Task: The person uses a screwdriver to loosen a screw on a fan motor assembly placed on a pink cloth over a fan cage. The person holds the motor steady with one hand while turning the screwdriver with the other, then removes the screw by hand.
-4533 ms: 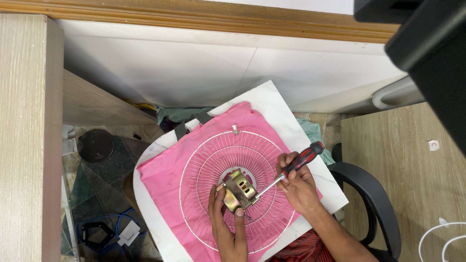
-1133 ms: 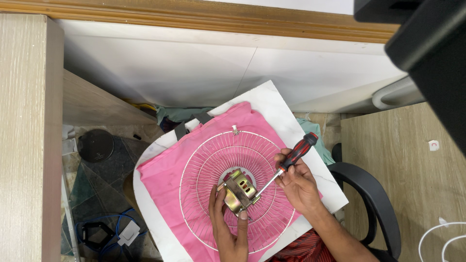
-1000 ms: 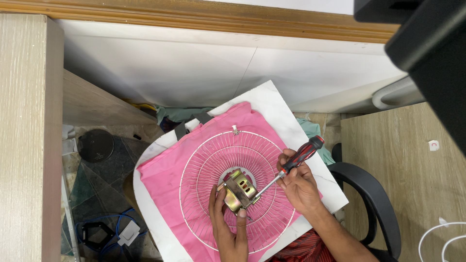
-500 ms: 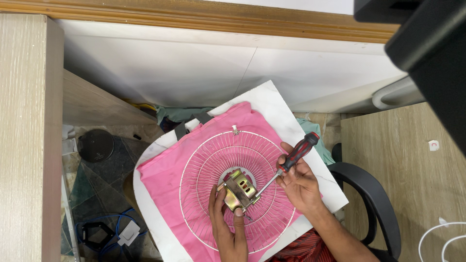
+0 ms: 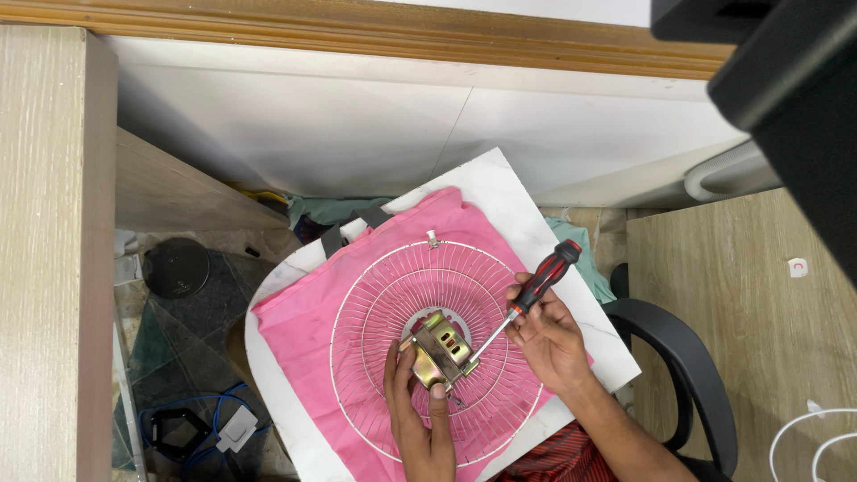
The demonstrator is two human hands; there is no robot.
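Note:
A brass-coloured fan motor (image 5: pixel 439 348) sits at the hub of a white wire fan guard (image 5: pixel 384 295), which lies on a pink cloth (image 5: pixel 308 326) over a white board (image 5: pixel 500 192). My left hand (image 5: pixel 418 419) grips the motor from below, thumb on its near edge. My right hand (image 5: pixel 552 339) holds a screwdriver with a red and black handle (image 5: pixel 546 275). Its metal shaft slants down-left and the tip meets the motor's right side.
A black chair armrest (image 5: pixel 683 357) curves at the right of the board. To the left, on the floor, lie a dark round disc (image 5: pixel 177 266), blue cable and a small white adapter (image 5: pixel 234 430). Wooden panels stand at both sides.
The screwdriver handle has swung slightly back and forth in my right hand while its tip stayed at the motor. My left hand has kept its hold on the motor.

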